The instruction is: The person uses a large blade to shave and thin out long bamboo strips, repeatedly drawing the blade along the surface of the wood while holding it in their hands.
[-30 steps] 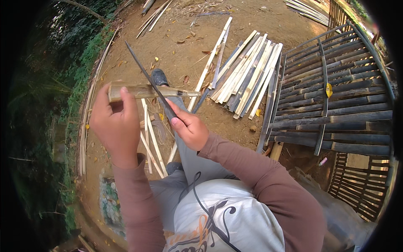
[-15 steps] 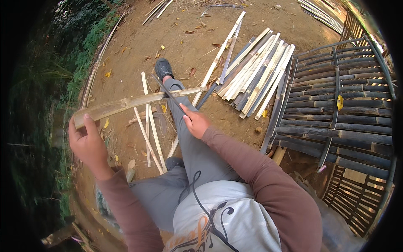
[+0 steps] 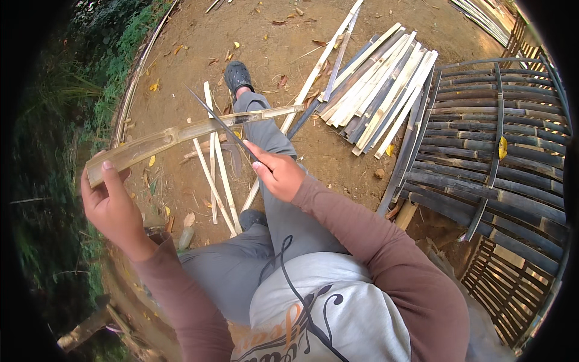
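My left hand (image 3: pixel 114 202) grips the near-left end of a split bamboo strip (image 3: pixel 158 142), thumb on top and fingers underneath. The strip slants up to the right, its far end over my outstretched leg. In my right hand (image 3: pixel 276 172) is a knife (image 3: pixel 218 120) with a long, dark, narrow blade; my fingers close round its handle, which is mostly hidden. The blade crosses over the strip, pointing up and to the left. Whether its edge touches the bamboo I cannot tell.
Several pale bamboo slats (image 3: pixel 386 90) lie piled on the dirt at the right. Beside them stands a dark bamboo slatted frame (image 3: pixel 464 148). Loose thin strips (image 3: pixel 220 181) lie by my legs. Green plants (image 3: pixel 129 51) edge the left side.
The knife has slid leftward along the bamboo strip, its tip now further left. My left hand and the strip's near end have shifted left. The whole view has tilted slightly.
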`<control>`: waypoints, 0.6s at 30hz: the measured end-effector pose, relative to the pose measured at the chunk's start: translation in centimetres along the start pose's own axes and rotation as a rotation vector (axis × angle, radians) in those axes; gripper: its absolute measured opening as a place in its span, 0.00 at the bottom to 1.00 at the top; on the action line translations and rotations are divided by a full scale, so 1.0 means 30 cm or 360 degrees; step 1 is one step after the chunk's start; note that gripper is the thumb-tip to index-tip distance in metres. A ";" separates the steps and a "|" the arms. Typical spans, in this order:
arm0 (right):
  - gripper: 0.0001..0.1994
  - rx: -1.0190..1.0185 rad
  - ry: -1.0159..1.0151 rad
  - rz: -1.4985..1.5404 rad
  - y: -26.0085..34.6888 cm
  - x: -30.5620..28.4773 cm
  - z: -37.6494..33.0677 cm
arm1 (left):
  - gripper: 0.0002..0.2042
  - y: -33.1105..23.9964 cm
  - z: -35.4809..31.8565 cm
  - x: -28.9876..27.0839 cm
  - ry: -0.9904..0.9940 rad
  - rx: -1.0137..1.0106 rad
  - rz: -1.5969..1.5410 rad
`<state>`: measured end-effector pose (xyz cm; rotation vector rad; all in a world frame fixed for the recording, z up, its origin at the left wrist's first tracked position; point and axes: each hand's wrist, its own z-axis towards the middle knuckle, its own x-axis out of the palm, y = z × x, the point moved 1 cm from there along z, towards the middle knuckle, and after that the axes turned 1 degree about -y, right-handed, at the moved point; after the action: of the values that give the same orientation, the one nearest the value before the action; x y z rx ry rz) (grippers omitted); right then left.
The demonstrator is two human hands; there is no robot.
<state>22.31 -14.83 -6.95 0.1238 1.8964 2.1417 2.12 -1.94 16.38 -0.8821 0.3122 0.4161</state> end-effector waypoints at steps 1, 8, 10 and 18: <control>0.27 0.0038 -0.0006 0.0033 -0.009 -0.006 0.000 | 0.16 -0.004 0.000 0.001 0.0019 0.0022 -0.0029; 0.26 0.0187 -0.0264 -0.0258 -0.260 -0.095 0.042 | 0.15 -0.038 -0.033 -0.006 0.0065 0.0010 -0.0101; 0.27 -0.0018 -0.0169 -0.0097 -0.037 -0.061 0.032 | 0.15 -0.041 -0.046 0.012 0.0038 0.0000 -0.0151; 0.28 0.0051 -0.0057 -0.0116 0.069 -0.054 0.031 | 0.14 -0.083 -0.074 -0.015 0.0123 0.0050 -0.0075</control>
<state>23.77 -14.56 -4.58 0.0970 1.8859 2.0489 2.70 -5.21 16.91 -0.8743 0.3676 0.3332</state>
